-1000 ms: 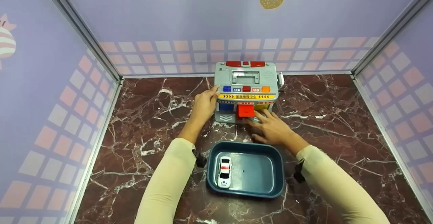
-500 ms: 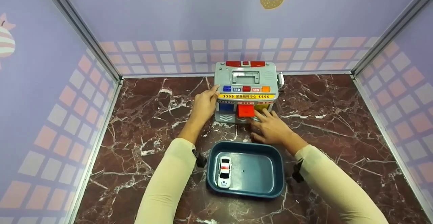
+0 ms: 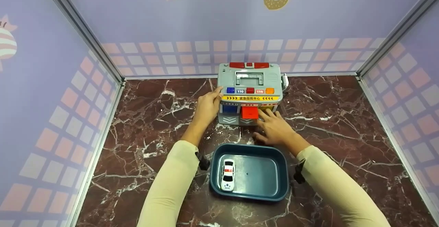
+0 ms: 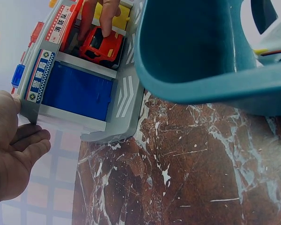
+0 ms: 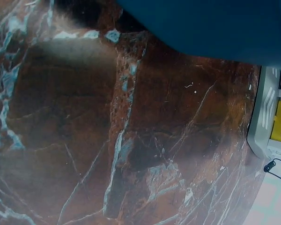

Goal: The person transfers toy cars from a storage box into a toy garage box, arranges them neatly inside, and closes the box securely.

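A grey toy garage (image 3: 271, 78) stands near the back wall, with blue and yellow doors on its side bays. Its red middle door (image 3: 250, 112) is lifted. Inside that bay a red toy car (image 4: 102, 47) shows in the left wrist view; the raised door hides it from the head view. My right hand (image 3: 276, 128) reaches in from the right, fingers spread and thumb apart, with fingertips touching the car. My left hand (image 3: 206, 107) rests against the garage's left side, one finger at its top corner.
Just in front of the garage sits a dark blue tub (image 3: 283, 172) holding a white toy police car (image 3: 227, 175). A white handle-like part (image 3: 284, 81) juts from the garage's right side. Patterned panels enclose the marbled surface (image 3: 151, 131).
The red patch below the raised door, visible a second ago, is now out of sight. My right hand has shifted slightly left; my left hand has stayed put.
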`<state>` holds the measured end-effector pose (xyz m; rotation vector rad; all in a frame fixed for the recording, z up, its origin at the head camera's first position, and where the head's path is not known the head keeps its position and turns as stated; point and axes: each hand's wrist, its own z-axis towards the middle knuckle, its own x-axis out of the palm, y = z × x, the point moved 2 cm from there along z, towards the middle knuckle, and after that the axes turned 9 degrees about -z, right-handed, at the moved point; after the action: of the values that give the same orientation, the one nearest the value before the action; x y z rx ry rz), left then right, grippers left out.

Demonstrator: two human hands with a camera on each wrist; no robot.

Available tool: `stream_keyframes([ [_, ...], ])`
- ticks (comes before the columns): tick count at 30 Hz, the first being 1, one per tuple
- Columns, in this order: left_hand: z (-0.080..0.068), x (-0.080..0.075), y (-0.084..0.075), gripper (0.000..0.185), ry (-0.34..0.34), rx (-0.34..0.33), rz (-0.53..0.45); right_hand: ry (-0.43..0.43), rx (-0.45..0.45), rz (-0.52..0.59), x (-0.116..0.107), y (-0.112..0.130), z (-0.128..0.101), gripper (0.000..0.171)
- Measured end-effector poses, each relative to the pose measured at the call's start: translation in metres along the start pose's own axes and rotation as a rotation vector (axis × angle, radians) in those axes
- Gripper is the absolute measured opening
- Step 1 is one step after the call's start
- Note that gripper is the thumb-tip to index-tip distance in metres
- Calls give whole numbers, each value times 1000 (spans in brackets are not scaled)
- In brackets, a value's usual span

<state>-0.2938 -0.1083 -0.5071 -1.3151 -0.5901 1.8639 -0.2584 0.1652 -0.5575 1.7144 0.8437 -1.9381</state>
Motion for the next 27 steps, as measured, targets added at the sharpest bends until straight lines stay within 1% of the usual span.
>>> stream_keyframes([
  [4,1,0,0,36,-5,7,-2,5,10,-1,0,0,3,54],
  [12,0,1,1,36,-3,0,1,73,41,9,-3,0,11,51],
  [20,1,0,1,37,3,-15,1,33,44,-39,-8,1,14,37],
  [23,1,0,2,37,14,-26,1,33,58,-42,-7,2,14,36],
  [27,1,0,2,37,11,-20,0,36,74,-47,-6,3,14,38],
])
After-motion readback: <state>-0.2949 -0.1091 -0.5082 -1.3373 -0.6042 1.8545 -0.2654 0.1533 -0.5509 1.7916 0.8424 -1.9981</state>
